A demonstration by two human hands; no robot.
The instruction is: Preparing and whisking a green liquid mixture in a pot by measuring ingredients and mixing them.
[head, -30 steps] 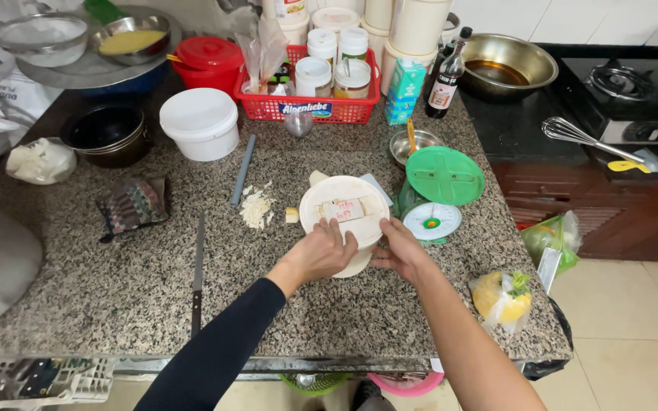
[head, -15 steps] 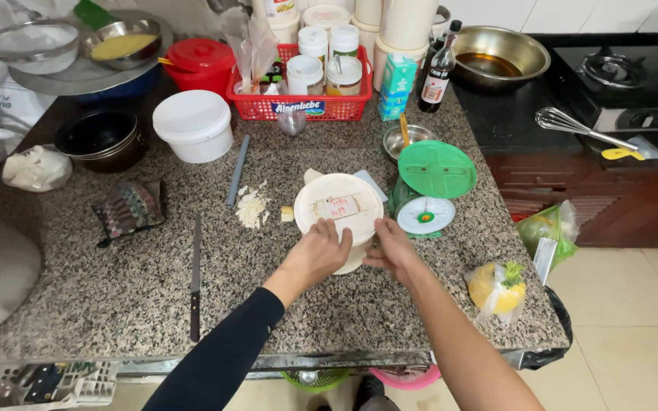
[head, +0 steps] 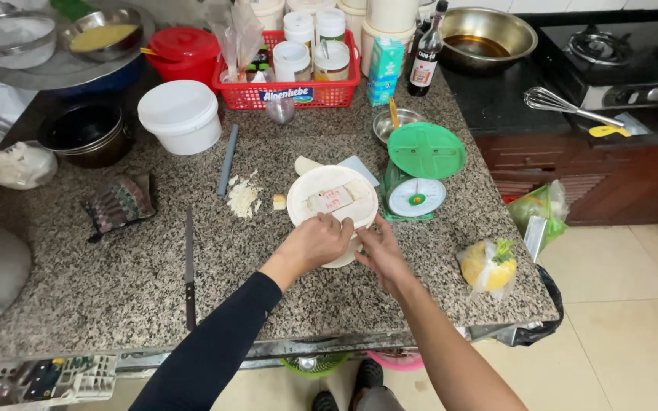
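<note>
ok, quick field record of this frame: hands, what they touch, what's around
left hand: on near rim of white round container, fingers over its edge
right hand: at the same rim, beside the left
container top: pale label strip lying across it
right of it: green kitchen scale
left of it: pale crumbs, knife
behind: red basket of jars, white tub
surface: speckled granite counter

Speckled granite counter (head: 116, 266), beige tiled floor (head: 626, 304) (glossy), dark wood cabinet (head: 573, 171).

Left hand (head: 316, 243) and right hand (head: 378, 250) grip a white lidded tub (head: 332, 204) beside a green scale (head: 419, 171).
</note>
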